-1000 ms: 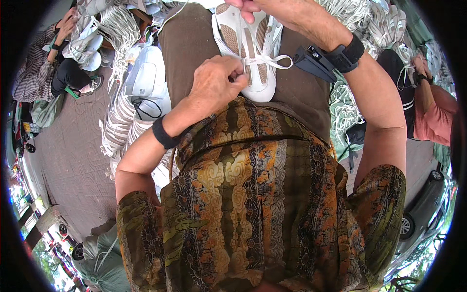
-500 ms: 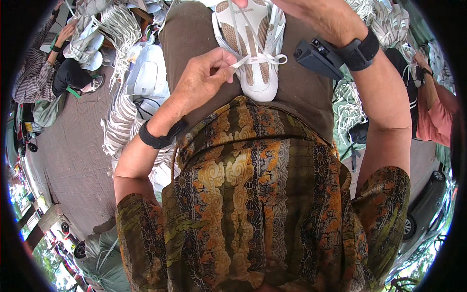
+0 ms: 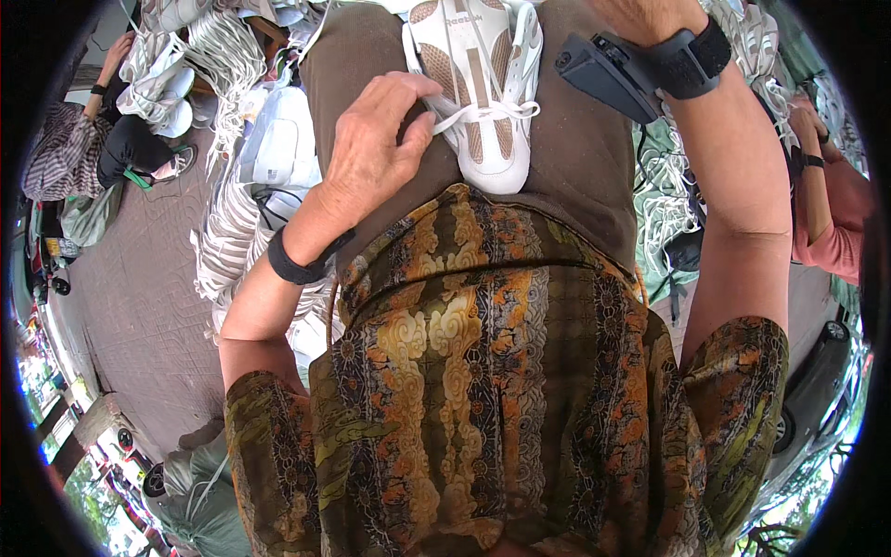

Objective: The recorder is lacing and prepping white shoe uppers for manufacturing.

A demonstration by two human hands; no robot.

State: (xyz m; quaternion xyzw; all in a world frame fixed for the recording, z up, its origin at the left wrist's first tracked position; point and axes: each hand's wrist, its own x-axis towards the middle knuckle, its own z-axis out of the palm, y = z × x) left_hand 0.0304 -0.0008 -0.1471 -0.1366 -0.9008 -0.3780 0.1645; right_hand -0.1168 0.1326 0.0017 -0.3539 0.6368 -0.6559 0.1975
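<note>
A white and tan lace-up sneaker (image 3: 492, 153) lies on my lap between my thighs, toe toward me. Its white shoelace (image 3: 483, 113) crosses low over the front, with loops out to both sides. My left hand (image 3: 376, 139) is beside the shoe's left edge, thumb and forefinger spread apart. The lace's left loop lies close to those fingertips. Only the heel of my right hand (image 3: 640, 14) shows at the top edge, beyond the shoe's right side; its fingers are out of view. A black strap with a dark device (image 3: 608, 74) is on my right wrist.
Piles of white shoelaces and shoes (image 3: 227, 251) lie to my left, with more laces (image 3: 668, 200) on green cloth at the right. A person (image 3: 79, 158) sits at the far left; another person's arm (image 3: 817, 186) is at the right. Brown paving (image 3: 139, 288) extends left.
My left hand has let go of the lace and spread its fingers. My right hand has moved up and right, its fingers leaving the view. The shoe has stayed in place.
</note>
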